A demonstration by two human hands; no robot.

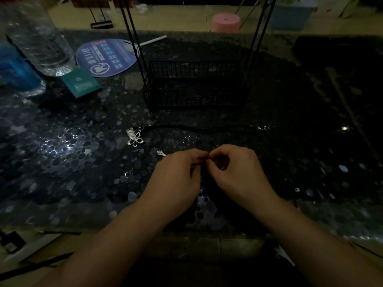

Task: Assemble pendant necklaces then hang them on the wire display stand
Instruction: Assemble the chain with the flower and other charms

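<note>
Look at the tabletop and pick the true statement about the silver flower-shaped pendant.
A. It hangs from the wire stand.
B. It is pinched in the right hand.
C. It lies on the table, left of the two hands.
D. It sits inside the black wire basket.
C: the flower-shaped pendant lies flat on the table, left of the left hand and right hand, in front of the wire basket.

At about 11 o'clock from my hands I see a round blue hand fan [106, 58] printed with white characters, a grid of small panels and a round white logo, all too blurred for me to read. The teal packet [81, 82] beside it carries faint, illegible print.
</note>
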